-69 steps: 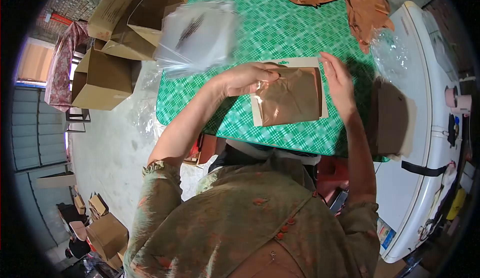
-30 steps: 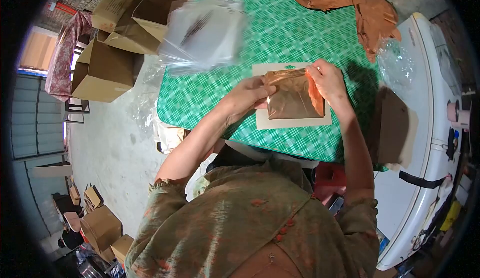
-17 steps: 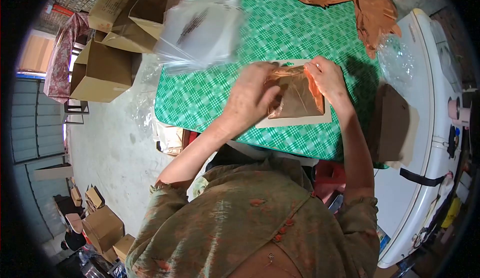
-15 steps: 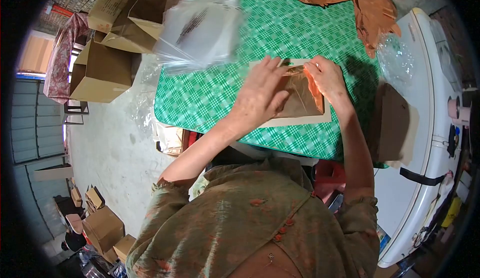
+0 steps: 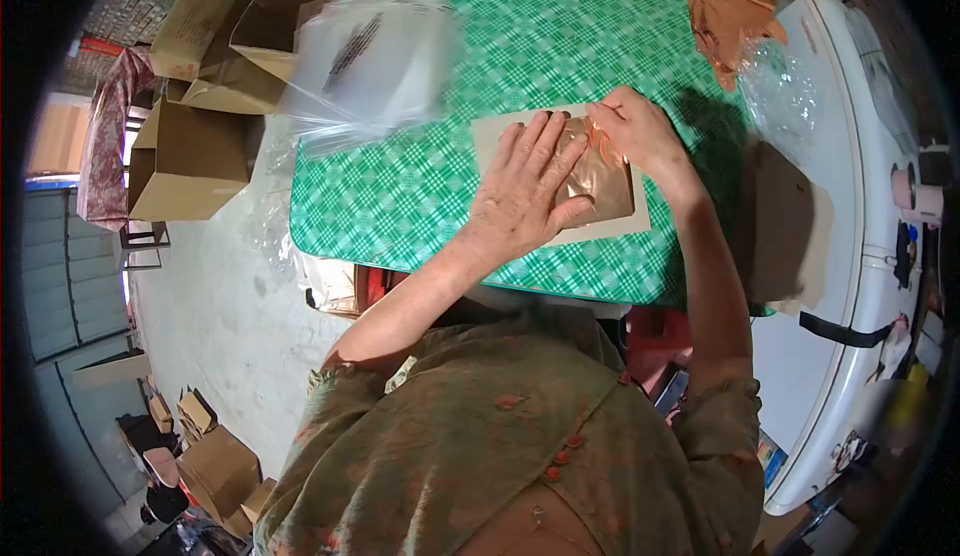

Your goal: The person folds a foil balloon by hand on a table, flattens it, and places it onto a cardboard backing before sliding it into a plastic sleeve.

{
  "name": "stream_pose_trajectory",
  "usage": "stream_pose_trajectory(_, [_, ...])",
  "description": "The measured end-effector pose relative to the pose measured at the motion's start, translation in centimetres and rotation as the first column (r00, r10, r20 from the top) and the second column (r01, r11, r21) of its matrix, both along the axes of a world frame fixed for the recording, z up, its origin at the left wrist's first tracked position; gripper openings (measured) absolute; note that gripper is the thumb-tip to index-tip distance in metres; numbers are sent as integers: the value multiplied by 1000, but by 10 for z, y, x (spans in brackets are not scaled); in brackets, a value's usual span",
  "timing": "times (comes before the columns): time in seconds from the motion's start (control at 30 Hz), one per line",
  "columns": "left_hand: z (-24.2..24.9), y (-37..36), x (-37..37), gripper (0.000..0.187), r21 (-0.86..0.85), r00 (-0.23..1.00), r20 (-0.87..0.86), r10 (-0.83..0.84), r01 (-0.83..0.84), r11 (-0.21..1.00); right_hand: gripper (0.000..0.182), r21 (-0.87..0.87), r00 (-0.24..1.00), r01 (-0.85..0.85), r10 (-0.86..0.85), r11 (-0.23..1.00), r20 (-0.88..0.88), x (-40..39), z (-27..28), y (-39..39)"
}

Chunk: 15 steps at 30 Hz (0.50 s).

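Note:
A folded piece of shiny brown cloth-like material (image 5: 608,194) lies on a beige card (image 5: 489,133) near the front of the table. My left hand (image 5: 522,181) rests flat across its left part with the fingers spread. At its upper right corner, my right hand (image 5: 640,136) is closed, with thumb and fingertips pinching the orange-brown edge. Part of the material and the card's middle are hidden under my left hand.
A stack of clear plastic bags (image 5: 375,66) lies on the green checked tablecloth (image 5: 400,206). Crumpled brown fabric (image 5: 722,6) sits at the far right, near clear plastic wrap (image 5: 785,86). Cardboard boxes (image 5: 190,161) stand at left; a white cabinet-like appliance (image 5: 850,226) is at right.
The raised orange flap at the right edge now lies flatter. My left hand has settled flat on the material, and my right hand has shifted slightly up and left. The whole view has shifted slightly.

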<state>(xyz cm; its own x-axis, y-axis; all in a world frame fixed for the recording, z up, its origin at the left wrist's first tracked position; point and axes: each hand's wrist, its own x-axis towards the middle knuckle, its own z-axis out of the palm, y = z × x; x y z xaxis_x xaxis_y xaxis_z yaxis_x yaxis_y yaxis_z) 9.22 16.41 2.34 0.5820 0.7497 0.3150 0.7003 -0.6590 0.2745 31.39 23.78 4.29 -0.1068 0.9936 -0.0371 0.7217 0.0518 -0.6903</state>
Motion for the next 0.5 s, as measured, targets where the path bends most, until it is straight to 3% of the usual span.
stream_pose_trajectory(0.07, [0,0,0,76,-1,1000,-4,-2,2,1000,33,13,999,-2,3,1000,-36,5,4,-1])
stream_pose_trajectory(0.17, [1,1,-1,76,-11,1000,9,-9,9,1000,28,-181,980,1,-37,983,-195,12,11,-2])
stream_pose_trajectory(0.27, [2,0,-1,76,-12,1000,1,-9,9,1000,21,-253,979,-1,-50,968,-196,14,17,-4])
stream_pose_trajectory(0.47, [4,0,0,76,-30,1000,-17,-2,2,1000,14,-160,962,23,-65,987,-265,17,-3,-2])
stream_pose_trajectory(0.5, [4,0,0,76,-30,1000,-21,-3,2,1000,17,-127,976,22,-48,992,-211,17,-4,-1])
